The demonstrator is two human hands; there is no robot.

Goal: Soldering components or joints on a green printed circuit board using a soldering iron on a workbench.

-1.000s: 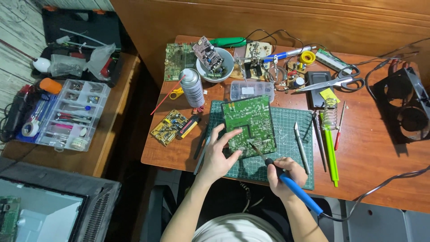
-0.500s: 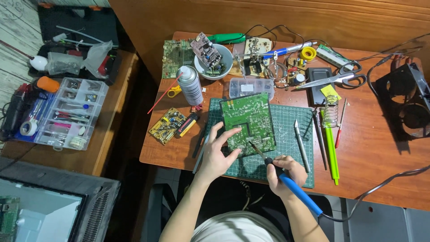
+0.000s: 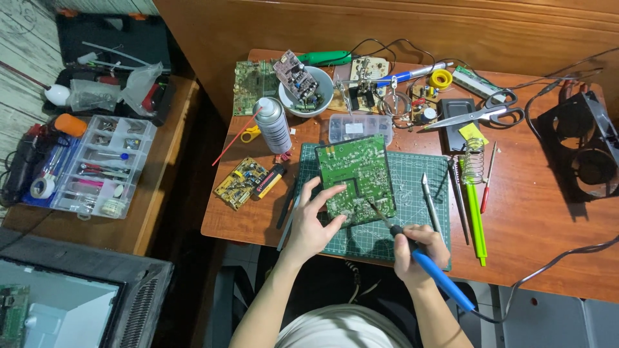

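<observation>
- Circuit board point(image 3: 356, 177), one green, lies on one cutting mat point(image 3: 419, 193), centre of table.
- Left hand point(image 3: 309, 222) presses fingers on its near-left edge.
- Right hand point(image 3: 419, 248) grips one blue soldering iron point(image 3: 425, 261), tip on board.
- Two smaller boards lie far left.

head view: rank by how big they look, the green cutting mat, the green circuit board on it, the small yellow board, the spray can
1. green cutting mat
2. green circuit board
3. and 4. small yellow board and spray can: look about alike, not ranked.
</observation>
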